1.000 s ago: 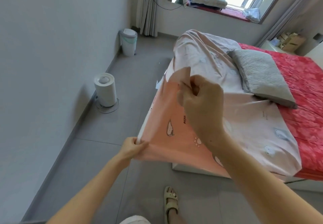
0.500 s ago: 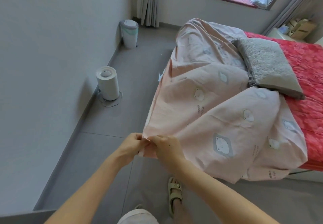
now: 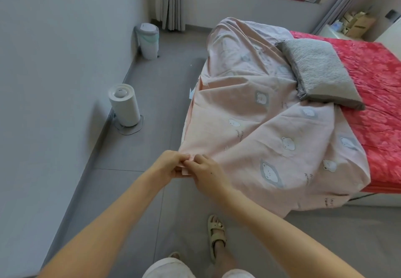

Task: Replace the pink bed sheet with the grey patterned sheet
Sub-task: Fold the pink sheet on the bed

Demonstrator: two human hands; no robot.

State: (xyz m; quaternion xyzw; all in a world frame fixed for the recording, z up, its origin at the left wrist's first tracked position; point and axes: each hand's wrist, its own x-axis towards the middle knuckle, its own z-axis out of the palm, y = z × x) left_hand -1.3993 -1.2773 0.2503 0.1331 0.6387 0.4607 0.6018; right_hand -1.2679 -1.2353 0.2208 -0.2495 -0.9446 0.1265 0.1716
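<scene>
Lowered, the right hand [image 3: 208, 173] joins left hand [image 3: 171, 163], pinching bear-printed pink sheet [image 3: 260, 125].

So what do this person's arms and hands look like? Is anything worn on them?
The left forearm and right forearm are bare up to the picture's edge, with no sleeves in view. The left hand and right hand have no gloves, and no watch, bracelet or ring shows. The right hand has one small dark spot on its back.

Rumpled pink bear-print sheet [image 3: 260, 130] across bed
</scene>
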